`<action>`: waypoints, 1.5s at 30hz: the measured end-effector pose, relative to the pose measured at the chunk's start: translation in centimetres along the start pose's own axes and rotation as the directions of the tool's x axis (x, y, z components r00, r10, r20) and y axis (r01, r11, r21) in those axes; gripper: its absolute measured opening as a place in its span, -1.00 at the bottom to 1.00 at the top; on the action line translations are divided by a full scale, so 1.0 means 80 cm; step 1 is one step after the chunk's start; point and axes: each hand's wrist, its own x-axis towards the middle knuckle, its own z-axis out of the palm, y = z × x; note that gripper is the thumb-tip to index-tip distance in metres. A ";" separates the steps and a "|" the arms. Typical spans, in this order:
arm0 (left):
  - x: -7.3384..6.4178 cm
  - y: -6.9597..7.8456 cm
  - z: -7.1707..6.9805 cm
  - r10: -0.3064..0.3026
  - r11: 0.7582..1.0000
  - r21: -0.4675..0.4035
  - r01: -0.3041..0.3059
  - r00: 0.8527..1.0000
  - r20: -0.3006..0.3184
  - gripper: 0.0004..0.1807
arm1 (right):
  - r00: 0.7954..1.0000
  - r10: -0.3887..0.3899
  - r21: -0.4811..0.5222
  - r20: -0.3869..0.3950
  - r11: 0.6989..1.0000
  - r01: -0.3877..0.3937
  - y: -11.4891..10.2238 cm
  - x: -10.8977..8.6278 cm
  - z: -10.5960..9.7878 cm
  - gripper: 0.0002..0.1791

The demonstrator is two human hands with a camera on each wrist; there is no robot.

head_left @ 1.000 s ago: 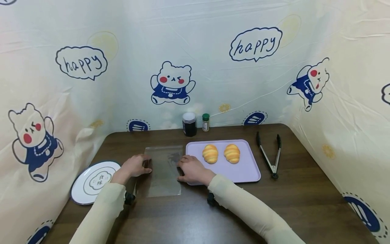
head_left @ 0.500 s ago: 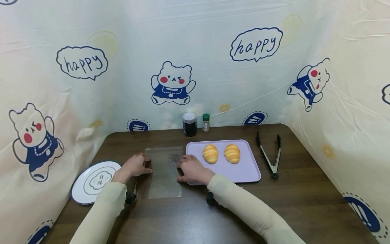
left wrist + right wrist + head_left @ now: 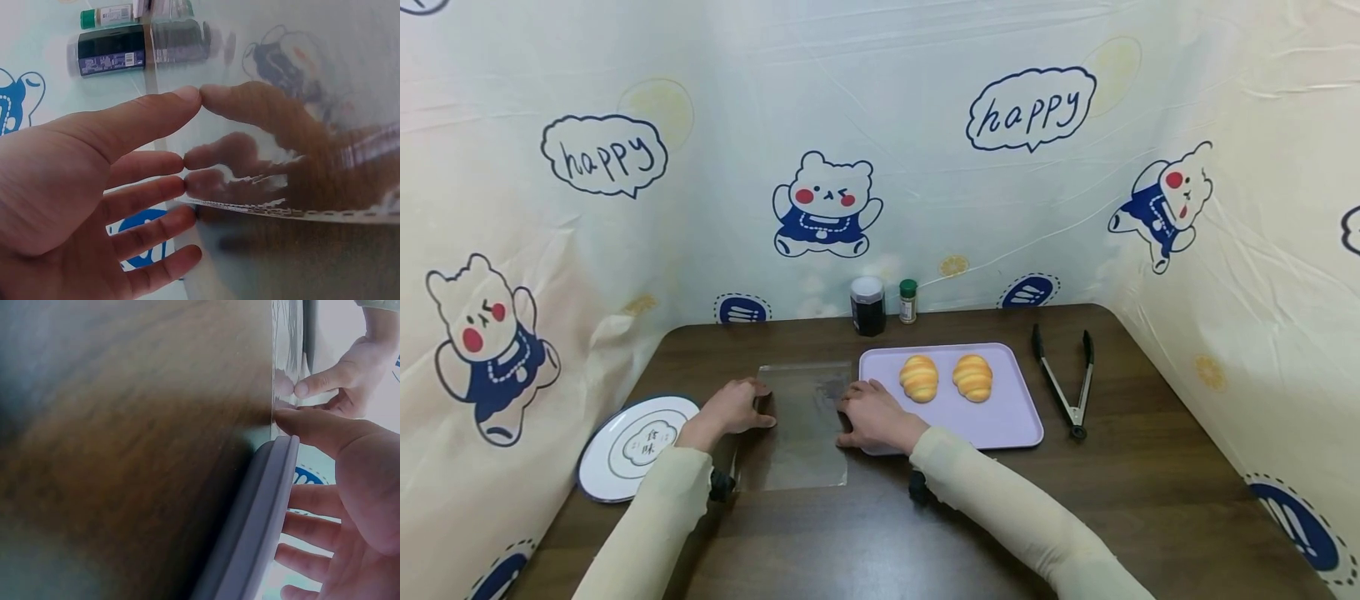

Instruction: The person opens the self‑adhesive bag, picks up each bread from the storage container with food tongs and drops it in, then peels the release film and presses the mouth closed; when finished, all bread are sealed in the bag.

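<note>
Looks like flattening the film (image 3: 805, 454) — left hand (image 3: 727, 410) and right hand (image 3: 877, 418), fingers spread, at its edges — so next probably wants light, even pressure.

so the left hand (image 3: 87, 162) comes in from about 8 or 9 o'clock, palm showing, fingers pretty straight and a bit spread. the thumb (image 3: 147, 115) touches a clear glossy sheet (image 3: 350, 94) that fills most of the 1 to 3 o'clock side, and two fingers touch it too, each tip meeting its own reflection. the two lowest fingers sit past the sheet's dashed-looking edge, can't tell if they touch anything. that edge runs out toward 4 o'clock, brown tabletop (image 3: 300, 265) around 5. up near 11 there's a dark jar (image 3: 106, 50) with a purple label, just beside a green-capped bottle (image 3: 112, 15). pale cloth (image 3: 31, 50) with blue prints over at 10.
</note>
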 end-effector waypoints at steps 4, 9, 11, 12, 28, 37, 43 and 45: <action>0.000 -0.001 0.001 0.023 1.000 -0.014 -0.023 1.000 -0.018 -0.36 | 1.000 -0.008 -0.013 -0.024 1.000 0.008 0.001 -0.001 0.001 -0.47; 0.001 -0.003 0.001 0.031 0.999 -0.038 -0.032 0.999 -0.032 -0.45 | 0.998 -0.024 -0.005 -0.057 1.000 0.024 0.003 -0.003 0.001 -0.58; 0.002 -0.003 0.001 0.033 0.998 -0.052 -0.035 0.999 -0.031 -0.53 | 0.998 -0.034 0.020 -0.062 0.999 0.035 0.003 -0.003 0.001 -0.60; 0.002 -0.003 0.001 0.039 0.998 -0.055 -0.041 0.999 -0.032 -0.58 | 0.997 -0.037 0.032 -0.066 0.999 0.039 0.004 -0.004 0.001 -0.61; 0.001 -0.011 -0.002 0.067 0.993 -0.091 -0.080 0.989 -0.135 -0.71 | 0.994 0.008 0.280 -0.110 0.960 0.024 0.044 -0.024 -0.027 -0.59; 0.000 -0.015 -0.013 0.123 0.958 -0.232 -0.167 0.974 -0.192 -0.72 | 0.989 0.103 0.380 -0.102 0.923 -0.057 0.081 -0.044 -0.044 -0.57; -0.006 -0.011 -0.023 0.131 0.935 -0.298 -0.193 0.967 -0.217 -0.71 | 0.979 0.183 0.451 -0.090 0.884 -0.124 0.100 -0.058 -0.054 -0.56; -0.008 -0.010 -0.024 0.143 0.926 -0.312 -0.211 0.964 -0.225 -0.72 | 0.976 0.205 0.469 -0.073 0.871 -0.148 0.105 -0.062 -0.056 -0.56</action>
